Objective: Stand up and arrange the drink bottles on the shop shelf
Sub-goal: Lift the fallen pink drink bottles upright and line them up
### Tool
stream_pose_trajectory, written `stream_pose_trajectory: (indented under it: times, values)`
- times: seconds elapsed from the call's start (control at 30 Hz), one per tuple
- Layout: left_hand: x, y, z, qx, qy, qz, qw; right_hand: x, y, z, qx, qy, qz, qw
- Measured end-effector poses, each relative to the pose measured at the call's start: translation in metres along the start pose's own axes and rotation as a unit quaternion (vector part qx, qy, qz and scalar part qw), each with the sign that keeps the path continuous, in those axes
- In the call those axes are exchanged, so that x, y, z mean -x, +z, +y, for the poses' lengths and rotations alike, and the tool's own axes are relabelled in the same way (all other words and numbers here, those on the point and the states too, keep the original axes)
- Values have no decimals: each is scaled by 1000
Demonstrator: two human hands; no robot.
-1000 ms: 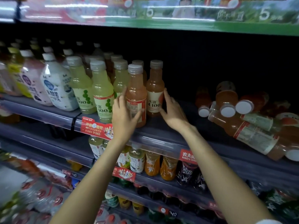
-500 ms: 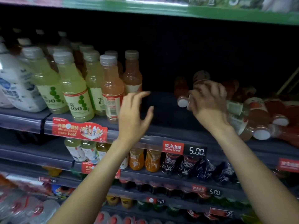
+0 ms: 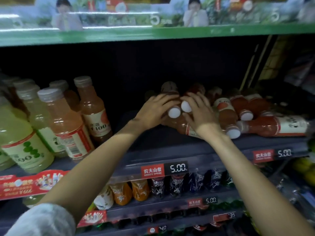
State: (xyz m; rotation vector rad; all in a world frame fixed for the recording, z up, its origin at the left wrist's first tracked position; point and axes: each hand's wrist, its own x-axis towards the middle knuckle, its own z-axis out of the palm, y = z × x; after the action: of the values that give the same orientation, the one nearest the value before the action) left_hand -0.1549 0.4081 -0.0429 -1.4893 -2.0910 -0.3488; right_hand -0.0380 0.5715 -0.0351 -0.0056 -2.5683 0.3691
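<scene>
Retail shop, drinks aisle. Evidence: tiered dark metal shelf (image 3: pixel 170 147) units stacked one above another, each front edge carrying a price rail. Red-and-black price tag (image 3: pixel 164 169) reads 5.00 beside a brand logo; same tag type repeats further right (image 3: pixel 272 155) and on the tier below (image 3: pixel 202 201). Red promo strip (image 3: pixel 30 183) with product pictures clipped to the rail at left. Green advertising banner (image 3: pixel 153 19) runs along the top shelf, printed with a large 5. Stock is many identical bottled drinks in facing rows: yellow-green bottles (image 3: pixel 23 142), orange bottles (image 3: pixel 95 111), red bottles (image 3: pixel 276 125) lying on their sides.
</scene>
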Motion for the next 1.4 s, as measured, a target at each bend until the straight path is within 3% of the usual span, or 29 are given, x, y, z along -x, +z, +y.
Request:
stream_pose_trajectory:
  times: [0.13, 0.27, 0.37, 0.57, 0.7, 0.8, 0.87, 0.97, 1.07, 1.27, 1.4]
  values:
    - [-4, 7, 4, -4, -4, 28, 1000, -1, -1, 1, -12, 9, 21, 1000]
    - [16, 1, 10, 58, -88, 129, 986, -2, -2, 3, 29, 4, 26, 999]
    - [37, -9, 21, 79, -87, 184, 976, -3, -3, 4, 57, -2, 34, 998]
    - [59, -48, 55, 197, -132, 200, 951, -4, -5, -2, 76, -71, 60, 993]
    - [66, -77, 67, 275, -209, 239, 907, -1, -1, -28, 3, -201, 56, 978]
    - [73, -96, 71, 299, -244, 269, 883, 0, 8, -58, -156, -185, -26, 970]
    - [75, -108, 70, 283, -289, 267, 875, 3, 16, -76, -260, -149, -49, 953]
    - [80, -119, 60, 168, -353, 237, 890, 7, 35, -99, -402, -84, -89, 907]
    - [91, -119, 54, 137, -381, 220, 888, 10, 55, -122, -490, -28, -91, 867]
    - [119, -110, 46, 19, -409, 227, 884, 6, 78, -156, -549, 16, -96, 830]
    - [128, -109, 42, 0, -402, 237, 884, 3, 84, -172, -554, 49, -91, 826]
